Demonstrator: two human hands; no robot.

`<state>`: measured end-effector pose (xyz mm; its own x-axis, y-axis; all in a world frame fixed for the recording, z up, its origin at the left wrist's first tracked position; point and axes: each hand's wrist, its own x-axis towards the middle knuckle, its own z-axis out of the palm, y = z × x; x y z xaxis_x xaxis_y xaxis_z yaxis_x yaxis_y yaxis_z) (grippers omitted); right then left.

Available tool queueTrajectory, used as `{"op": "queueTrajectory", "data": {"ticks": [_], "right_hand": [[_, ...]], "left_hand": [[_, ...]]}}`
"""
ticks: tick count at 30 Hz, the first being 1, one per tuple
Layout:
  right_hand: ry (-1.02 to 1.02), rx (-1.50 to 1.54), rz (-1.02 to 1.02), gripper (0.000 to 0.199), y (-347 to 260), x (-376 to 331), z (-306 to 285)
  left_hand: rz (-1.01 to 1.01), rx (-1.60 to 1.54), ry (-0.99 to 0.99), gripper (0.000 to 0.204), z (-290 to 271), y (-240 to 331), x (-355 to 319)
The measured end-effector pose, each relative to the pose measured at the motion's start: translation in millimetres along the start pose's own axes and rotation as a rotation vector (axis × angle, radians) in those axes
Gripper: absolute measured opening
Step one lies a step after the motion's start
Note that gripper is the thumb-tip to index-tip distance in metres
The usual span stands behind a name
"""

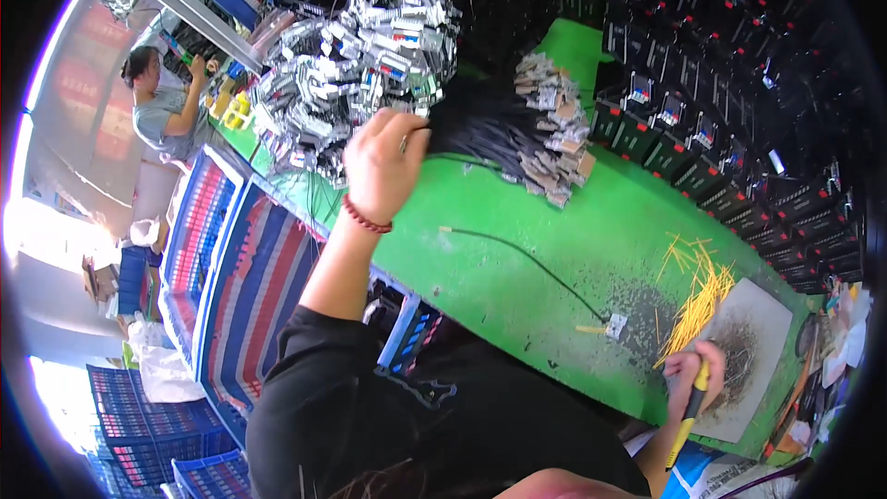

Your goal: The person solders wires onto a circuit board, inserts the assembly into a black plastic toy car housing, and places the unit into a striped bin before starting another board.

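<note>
My left hand [383, 166], with a red bead bracelet on the wrist, is raised over the far side of the green table [517, 268]. Its fingers are curled closed; what they hold, if anything, I cannot make out. Just beyond it lie a heap of silvery metal-ended parts [351, 65] and a bundle of black cables [490, 134] with pale ends. At the right, my right hand [693, 379] grips a yellow and black pen-shaped tool [688, 420]. Between my hands, a single black cable [527, 254] runs to a small whitish square piece [615, 325] beside a thin yellow strip [589, 329].
Yellow sticks [698, 305] lie piled beside a grey board [753, 333] strewn with dark debris. Stacked black boxes [656, 125] line the far right side. Striped blue-red bags [259, 286] stand at left. Another person [166, 106] works farther off at the upper left.
</note>
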<state>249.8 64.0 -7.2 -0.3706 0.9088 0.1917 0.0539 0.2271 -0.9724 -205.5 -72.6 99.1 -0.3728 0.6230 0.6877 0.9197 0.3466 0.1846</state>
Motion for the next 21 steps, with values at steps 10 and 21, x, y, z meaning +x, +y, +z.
{"op": "queueTrajectory", "data": {"ticks": [10, 21], "right_hand": [[-0.101, -0.015, -0.032, 0.019, -19.9, -0.2, 33.1], [-0.113, -0.047, -0.190, 0.022, -19.9, -11.8, -2.4]], "left_hand": [[-0.091, 0.528, -0.347, 0.066, 41.9, -41.7, -11.9], [-0.177, -0.139, -0.149, 0.052, 44.5, -71.4, -21.3]]}}
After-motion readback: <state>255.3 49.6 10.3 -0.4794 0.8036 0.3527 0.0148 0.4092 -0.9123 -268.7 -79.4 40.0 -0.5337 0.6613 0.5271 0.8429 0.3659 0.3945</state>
